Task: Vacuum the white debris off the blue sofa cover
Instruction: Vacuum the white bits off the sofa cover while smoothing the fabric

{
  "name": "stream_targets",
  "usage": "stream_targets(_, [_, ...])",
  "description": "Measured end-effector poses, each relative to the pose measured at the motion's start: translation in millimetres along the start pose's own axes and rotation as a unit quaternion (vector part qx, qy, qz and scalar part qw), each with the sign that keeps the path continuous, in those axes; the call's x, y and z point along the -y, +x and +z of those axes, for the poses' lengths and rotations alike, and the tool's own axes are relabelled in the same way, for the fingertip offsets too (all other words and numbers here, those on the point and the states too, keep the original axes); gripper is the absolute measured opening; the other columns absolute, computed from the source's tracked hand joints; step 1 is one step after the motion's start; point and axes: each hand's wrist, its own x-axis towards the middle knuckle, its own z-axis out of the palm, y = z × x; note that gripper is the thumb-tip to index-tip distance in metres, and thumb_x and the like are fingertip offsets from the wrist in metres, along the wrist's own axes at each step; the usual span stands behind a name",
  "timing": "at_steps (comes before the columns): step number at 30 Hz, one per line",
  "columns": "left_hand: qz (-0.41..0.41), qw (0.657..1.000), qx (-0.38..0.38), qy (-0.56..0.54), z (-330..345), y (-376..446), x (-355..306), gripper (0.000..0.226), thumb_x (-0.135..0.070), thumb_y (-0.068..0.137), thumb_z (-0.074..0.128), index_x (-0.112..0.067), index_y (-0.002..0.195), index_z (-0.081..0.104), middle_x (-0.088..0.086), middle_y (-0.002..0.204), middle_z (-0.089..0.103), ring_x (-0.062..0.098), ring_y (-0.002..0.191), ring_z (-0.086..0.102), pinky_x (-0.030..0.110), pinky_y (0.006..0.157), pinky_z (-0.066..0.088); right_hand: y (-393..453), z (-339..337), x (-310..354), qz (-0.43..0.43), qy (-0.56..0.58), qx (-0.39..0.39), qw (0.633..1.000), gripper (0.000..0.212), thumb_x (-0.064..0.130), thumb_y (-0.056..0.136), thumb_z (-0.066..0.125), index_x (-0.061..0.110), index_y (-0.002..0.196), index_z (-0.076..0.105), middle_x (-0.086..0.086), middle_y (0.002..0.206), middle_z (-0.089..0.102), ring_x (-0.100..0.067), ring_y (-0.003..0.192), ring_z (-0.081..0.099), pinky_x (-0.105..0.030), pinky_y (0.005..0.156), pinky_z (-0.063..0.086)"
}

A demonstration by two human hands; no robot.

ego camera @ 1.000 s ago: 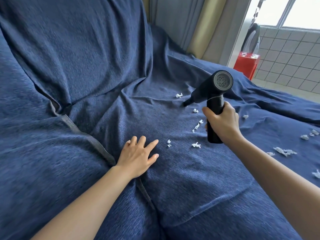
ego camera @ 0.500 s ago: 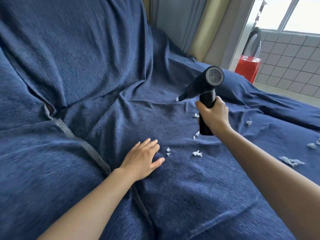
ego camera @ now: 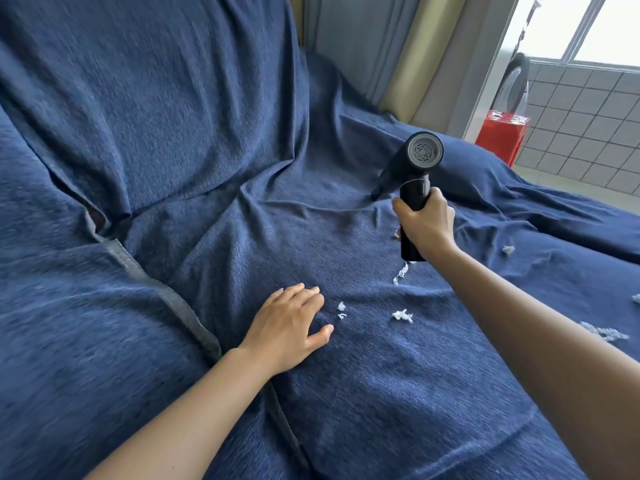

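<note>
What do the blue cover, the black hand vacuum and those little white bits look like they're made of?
The blue cover looks like soft woven or knitted fabric: matte, flecked, lying in folds. The hand vacuum, gripped by the right hand, seems hard matte plastic, smooth with a moulded grille at its back. The white bits look like torn tissue or cotton fluff, ragged and crumpled; which one is unclear.

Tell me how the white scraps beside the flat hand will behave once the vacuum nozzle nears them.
The white scraps look thin and ragged, so probably very light and easily lifted. Lying loose on the blue sofa cover, they may scatter if nudged.
</note>
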Motion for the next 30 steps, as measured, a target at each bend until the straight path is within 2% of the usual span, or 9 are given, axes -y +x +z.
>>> stream_targets(3, [0.002, 1.000, -0.005, 0.005, 1, -1, 0, 0.065, -0.064, 0.080, 0.022, -0.017, 0.113, 0.051, -0.001, 0.142, 0.048, 0.022, 0.137, 0.035, 0.040, 0.112, 0.029, 3, -1, -1, -0.001, 0.000, -0.007, 1.000, 0.031, 0.031, 0.091, 0.069, 0.009, 0.103, 0.050, -0.008, 0.096, 0.059, -0.005, 0.066, 0.049, -0.019, 0.050, 0.034])
stream_targets(7, [-0.001, 1.000, 0.006, 0.018, -1, -1, -3, 0.076, -0.065, 0.078, 0.019, -0.015, 0.127, 0.047, -0.002, 0.140, 0.049, 0.020, 0.138, 0.032, 0.038, 0.114, 0.025, -1, -11, 2, -0.016, 0.008, -0.020, 1.000, 0.029, 0.028, 0.092, 0.068, 0.008, 0.101, 0.049, 0.001, 0.082, 0.052, -0.007, 0.063, 0.049, -0.012, 0.044, 0.037])
stream_targets(9, [-0.004, 1.000, 0.011, 0.019, -2, -1, -3, 0.082, -0.067, 0.075, 0.015, -0.015, 0.132, 0.043, -0.002, 0.140, 0.048, 0.019, 0.139, 0.030, 0.038, 0.115, 0.023, -3, -18, 7, -0.022, 0.010, -0.024, 0.999, 0.030, 0.028, 0.089, 0.069, 0.009, 0.100, 0.048, 0.001, 0.082, 0.053, -0.016, 0.066, 0.058, -0.026, 0.056, 0.049])
stream_targets(11, [-0.006, 1.000, 0.019, 0.025, -2, 0, -3, 0.086, -0.068, 0.074, 0.012, -0.015, 0.137, 0.039, -0.003, 0.138, 0.049, 0.018, 0.140, 0.028, 0.038, 0.115, 0.022, -4, -26, 11, -0.015, 0.016, -0.020, 1.000, 0.033, 0.033, 0.086, 0.071, 0.011, 0.098, 0.050, -0.009, 0.089, 0.063, -0.031, 0.076, 0.068, -0.042, 0.067, 0.059])
stream_targets(13, [-0.009, 0.999, 0.028, 0.030, -2, 0, -4, 0.089, -0.069, 0.073, 0.009, -0.016, 0.139, 0.035, -0.005, 0.136, 0.048, 0.017, 0.141, 0.025, 0.038, 0.115, 0.022, -8, -33, 14, 0.000, 0.013, -0.008, 1.000, 0.036, 0.039, 0.081, 0.071, 0.013, 0.097, 0.052, -0.017, 0.097, 0.069, -0.038, 0.084, 0.071, -0.050, 0.076, 0.062])
stream_targets(17, [-0.020, 0.998, 0.049, 0.025, -4, -3, -6, 0.089, -0.070, 0.075, 0.011, -0.016, 0.144, 0.029, -0.005, 0.140, 0.044, 0.016, 0.143, 0.020, 0.038, 0.117, 0.018, -18, -39, 13, 0.004, -0.012, 0.001, 1.000, 0.033, 0.036, 0.085, 0.072, 0.012, 0.099, 0.053, -0.017, 0.100, 0.069, -0.035, 0.086, 0.071, -0.044, 0.075, 0.060])
stream_targets(20, [-0.029, 0.997, 0.065, 0.016, -5, -5, -7, 0.071, -0.060, 0.091, 0.033, -0.016, 0.146, 0.024, -0.005, 0.145, 0.039, 0.015, 0.145, 0.014, 0.039, 0.118, 0.013, -24, -44, 12, 0.007, -0.016, -0.006, 1.000, 0.034, 0.036, 0.086, 0.072, 0.012, 0.100, 0.053, -0.017, 0.101, 0.069, -0.034, 0.084, 0.070, -0.041, 0.073, 0.059])
stream_targets(24, [-0.042, 0.996, 0.080, 0.012, -8, -8, -9, 0.070, -0.056, 0.093, 0.037, -0.016, 0.148, 0.019, -0.005, 0.150, 0.032, 0.014, 0.146, 0.009, 0.041, 0.119, 0.011, -35, -65, 16, -0.003, -0.016, -0.022, 1.000, 0.031, 0.032, 0.088, 0.070, 0.010, 0.100, 0.051, -0.015, 0.095, 0.068, -0.024, 0.064, 0.067, -0.027, 0.052, 0.049])
stream_targets(30, [-0.054, 0.994, 0.097, 0.006, -11, -10, -18, 0.067, -0.052, 0.096, 0.035, -0.014, 0.148, 0.016, -0.005, 0.156, 0.021, 0.015, 0.147, 0.004, 0.041, 0.119, 0.009, -63, -104, 14, 0.013, -0.026, -0.012, 1.000, 0.035, 0.036, 0.085, 0.072, 0.008, 0.103, 0.061, -0.013, 0.094, 0.071, -0.027, 0.079, 0.067, -0.032, 0.066, 0.052])
